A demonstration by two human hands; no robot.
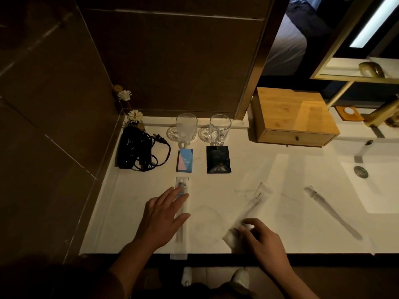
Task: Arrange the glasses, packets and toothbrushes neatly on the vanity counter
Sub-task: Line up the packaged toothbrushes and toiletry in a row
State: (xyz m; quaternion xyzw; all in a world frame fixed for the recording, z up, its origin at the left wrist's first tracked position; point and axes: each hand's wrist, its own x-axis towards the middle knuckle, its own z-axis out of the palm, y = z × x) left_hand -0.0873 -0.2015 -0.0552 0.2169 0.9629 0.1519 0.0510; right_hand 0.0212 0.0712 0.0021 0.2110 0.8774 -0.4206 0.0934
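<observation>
Two clear glass mugs, one on the left (186, 128) and one on the right (219, 129), stand on coasters at the back of the white vanity counter (216, 186). In front of them lie a blue packet (185, 159) and a black packet (218, 159). A wrapped toothbrush (183, 184) lies lengthwise below the blue packet, its end past the counter's front edge; my left hand (164, 214) rests flat on it, fingers apart. My right hand (262, 238) pinches the lower end of a second wrapped toothbrush (254, 201), which lies at a slant.
A black hair dryer with coiled cord (138, 147) sits at the back left beside small flowers (135, 115). A wooden drawer box (295, 119) stands at the back right. The sink basin (375, 186) and gold tap (384, 117) are at the right.
</observation>
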